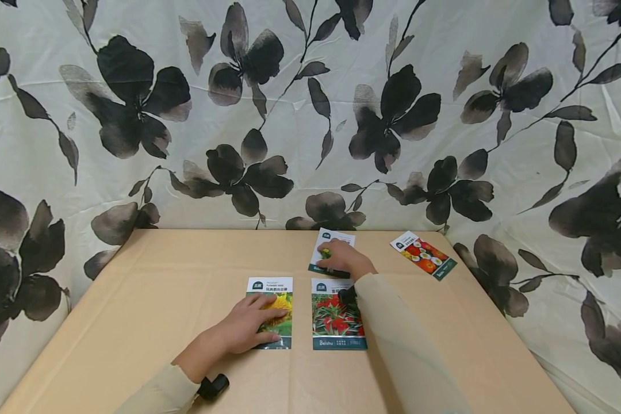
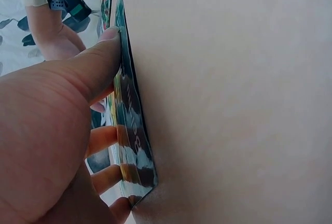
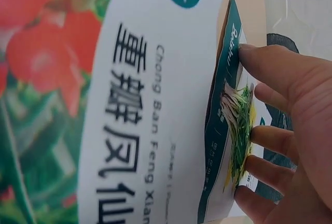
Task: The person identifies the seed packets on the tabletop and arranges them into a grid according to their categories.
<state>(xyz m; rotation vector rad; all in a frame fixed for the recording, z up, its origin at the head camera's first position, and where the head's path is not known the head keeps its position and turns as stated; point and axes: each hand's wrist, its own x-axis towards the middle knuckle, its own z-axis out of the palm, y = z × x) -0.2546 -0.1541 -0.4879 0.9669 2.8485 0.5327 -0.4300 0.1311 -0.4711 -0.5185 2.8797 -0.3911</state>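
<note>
My left hand (image 1: 235, 326) rests on a seed packet with a yellow sunflower picture (image 1: 270, 286), fingers spread over its face and thumb near its lower edge. Farther back, my right hand (image 1: 347, 259) lies on a white seed packet (image 1: 332, 234). In the right wrist view the fingertips touch this packet's picture of green-and-white stalks (image 3: 239, 130), with the thumb at its green lower band. Between the hands and nearer the front is a seed packet with red flowers (image 1: 337, 313), partly covered by the right wrist's camera.
A seed packet with red and orange pictures (image 1: 425, 257) lies slanted near the table's back right. All the packets lie on a tan table (image 1: 196, 270). Behind it hangs a white cloth with dark flowers (image 1: 310, 167).
</note>
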